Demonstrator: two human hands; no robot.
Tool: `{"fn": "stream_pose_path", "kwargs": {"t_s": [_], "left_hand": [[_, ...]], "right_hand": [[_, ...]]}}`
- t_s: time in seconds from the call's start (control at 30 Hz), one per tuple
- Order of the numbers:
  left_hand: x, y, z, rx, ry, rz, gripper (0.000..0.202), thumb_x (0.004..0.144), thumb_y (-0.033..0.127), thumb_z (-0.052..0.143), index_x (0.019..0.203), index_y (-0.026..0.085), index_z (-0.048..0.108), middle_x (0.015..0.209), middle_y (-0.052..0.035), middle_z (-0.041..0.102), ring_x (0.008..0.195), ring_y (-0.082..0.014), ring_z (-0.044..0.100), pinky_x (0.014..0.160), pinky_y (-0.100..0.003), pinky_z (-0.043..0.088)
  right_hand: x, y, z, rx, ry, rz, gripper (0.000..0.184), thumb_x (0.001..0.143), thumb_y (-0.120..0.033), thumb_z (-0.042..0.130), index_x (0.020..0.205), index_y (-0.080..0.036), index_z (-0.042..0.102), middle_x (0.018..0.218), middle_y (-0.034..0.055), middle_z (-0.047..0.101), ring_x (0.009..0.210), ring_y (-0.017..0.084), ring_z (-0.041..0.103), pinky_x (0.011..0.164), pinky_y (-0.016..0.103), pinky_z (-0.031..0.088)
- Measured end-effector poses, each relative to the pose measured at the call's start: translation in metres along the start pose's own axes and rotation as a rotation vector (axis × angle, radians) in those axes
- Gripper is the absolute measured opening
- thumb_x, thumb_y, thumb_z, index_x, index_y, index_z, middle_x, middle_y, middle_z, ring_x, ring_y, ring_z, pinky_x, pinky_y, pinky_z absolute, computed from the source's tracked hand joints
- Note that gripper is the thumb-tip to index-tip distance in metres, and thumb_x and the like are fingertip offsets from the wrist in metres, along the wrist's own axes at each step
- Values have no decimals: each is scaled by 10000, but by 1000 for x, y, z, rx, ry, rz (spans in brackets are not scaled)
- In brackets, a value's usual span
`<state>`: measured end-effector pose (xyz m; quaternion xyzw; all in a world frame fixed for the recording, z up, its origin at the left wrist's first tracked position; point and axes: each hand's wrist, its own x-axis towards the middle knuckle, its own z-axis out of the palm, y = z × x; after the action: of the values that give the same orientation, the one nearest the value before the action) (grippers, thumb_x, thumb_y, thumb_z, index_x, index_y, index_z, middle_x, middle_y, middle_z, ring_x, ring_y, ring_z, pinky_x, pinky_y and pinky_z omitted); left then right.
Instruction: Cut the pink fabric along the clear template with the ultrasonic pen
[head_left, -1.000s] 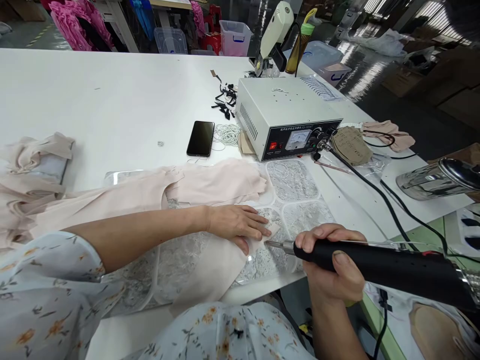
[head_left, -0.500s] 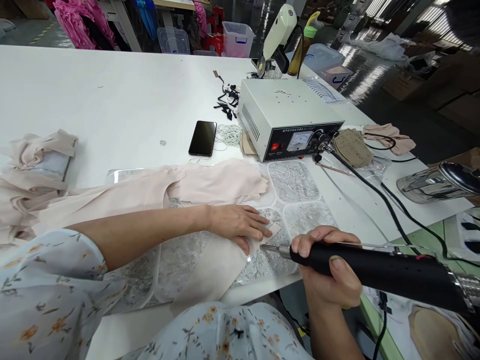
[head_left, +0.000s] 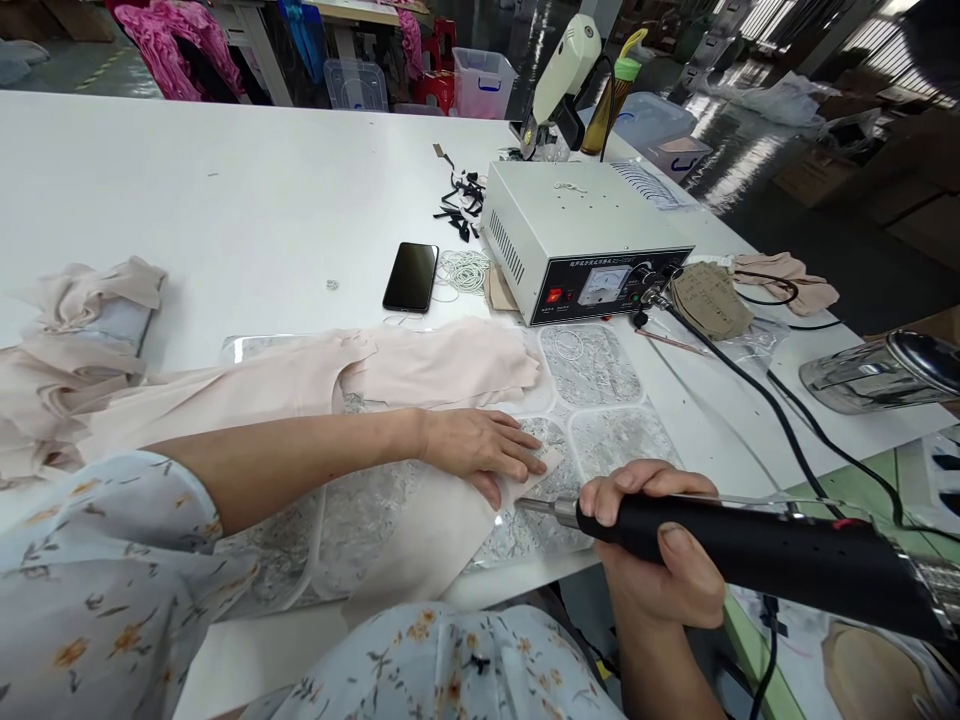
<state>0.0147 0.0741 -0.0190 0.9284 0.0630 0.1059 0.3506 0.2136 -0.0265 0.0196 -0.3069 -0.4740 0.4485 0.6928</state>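
My left hand (head_left: 487, 450) lies flat with fingers stretched out, pressing a pale pink fabric strip (head_left: 431, 530) onto a clear patterned plastic mat (head_left: 360, 520). In my right hand (head_left: 660, 540) is a black handheld ultrasonic welding gun (head_left: 750, 555), its fingers wrapped round the body. The gun's thin metal tip points left, at the strip's edge just below my left fingertips; whether it touches the cloth I cannot tell. Behind my left hand, more pale pink fabric (head_left: 442, 365) lies across the mat.
A generator box (head_left: 592, 230) with a dial and a red switch stands behind the mat, its black cable (head_left: 750, 390) running on the right. Nearby are a phone (head_left: 410, 277), coiled white cord (head_left: 463, 271), a lidded glass jar (head_left: 855, 385) and, at left, piled pink fabric (head_left: 67, 370).
The welding gun's tip has shifted slightly left and toward me along the strip. My left hand stays in place on the fabric. The whole view has moved a little.
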Motion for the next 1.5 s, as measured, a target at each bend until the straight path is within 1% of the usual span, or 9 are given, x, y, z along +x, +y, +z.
{"fn": "stream_pose_path", "kwargs": {"t_s": [0.23,0.37,0.53,0.77,0.97,1.2,1.27,1.4,1.5], "left_hand": [[1,1,0,154,-57,41,198,832,330,731,992,231,672,1382,-37,559,1363,-242,431,1164,-332,261],[2,3,-1,169,-94,12,191,835,341,726,990,248,666,1394,-20,549,1368,-232,422,1162,-326,253],[1,2,0,206,-71,49,213,837,350,723,1003,229,667,1378,-45,563,1354,-246,442,1155,-336,276],[-1,0,1,206,-15,105,176,882,361,670,993,225,673,1354,-39,584,1340,-244,463,1146,-338,300],[1,4,-2,203,-117,2,171,869,357,687,1007,258,674,1410,3,527,1387,-224,396,1182,-334,242],[3,6,-3,184,-106,-2,148,884,356,666,1002,269,687,1395,9,538,1379,-221,410,1187,-343,258],[3,7,-4,204,-118,-3,168,868,339,689,1018,262,684,1401,6,533,1387,-222,398,1187,-346,260],[3,18,-10,229,-114,-26,208,882,324,675,1080,259,679,1417,3,521,1394,-222,386,1179,-347,287],[-3,36,-8,315,27,-61,239,939,354,590,1114,211,670,1352,-71,577,1280,-246,519,1103,-376,398]], "right_hand": [[-3,2,5,17,0,5,125,768,-265,584,869,-192,596,799,-2,547,486,102,545,475,328,490],[-3,3,6,10,-6,-4,116,770,-256,581,867,-194,590,794,-6,551,494,102,546,480,322,493],[-4,2,7,4,-17,-19,98,779,-253,586,860,-197,580,776,-6,550,504,104,548,491,319,496],[-7,2,8,42,-24,7,116,791,-264,573,881,-191,581,810,2,535,510,102,541,487,322,484],[-7,4,9,51,-60,21,111,809,-265,568,892,-194,586,810,-3,530,523,101,554,503,319,497],[-8,4,9,40,-59,30,89,800,-262,571,867,-203,576,794,-12,533,524,101,556,515,314,490],[-8,2,7,48,-22,39,121,781,-279,579,876,-203,584,802,-11,533,510,100,550,508,317,479],[-1,-4,-3,61,123,-8,213,735,-294,584,923,-200,617,808,0,559,500,104,537,507,321,461],[7,-6,-12,58,198,-53,239,718,-274,565,937,-202,629,811,2,573,503,105,529,519,326,457]]}}
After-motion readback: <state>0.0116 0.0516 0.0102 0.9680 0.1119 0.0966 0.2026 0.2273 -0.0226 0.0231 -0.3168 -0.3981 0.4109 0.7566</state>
